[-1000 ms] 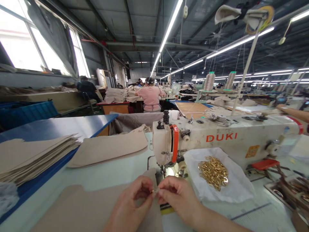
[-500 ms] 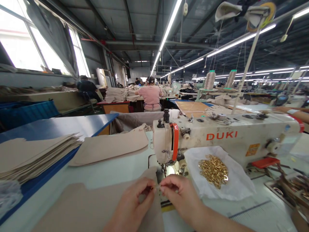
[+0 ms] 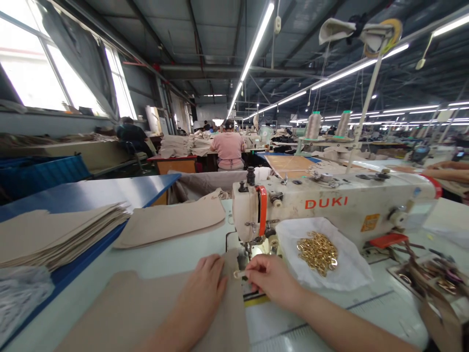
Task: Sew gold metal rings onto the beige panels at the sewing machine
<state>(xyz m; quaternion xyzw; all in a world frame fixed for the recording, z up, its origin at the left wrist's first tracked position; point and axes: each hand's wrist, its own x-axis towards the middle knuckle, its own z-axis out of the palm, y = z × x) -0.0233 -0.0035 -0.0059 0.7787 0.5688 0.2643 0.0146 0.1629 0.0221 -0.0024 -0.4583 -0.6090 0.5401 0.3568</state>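
Small gold metal ring (image 3: 237, 274) pinched in right hand (image 3: 273, 281), at needle of white sewing machine (image 3: 330, 205). Left hand (image 3: 203, 288) flat, released, pressing beige fabric panel (image 3: 139, 313) on bench (image 3: 176, 259). Positioning step; alignment under foot probably needed.

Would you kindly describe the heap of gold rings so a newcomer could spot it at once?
Start at the white DUKI sewing machine on the pale table. Directly in front of its body lies a crumpled white sheet, right of the right hand. The heap of gold rings sits on that sheet, the only shiny metal among beige fabric pieces.
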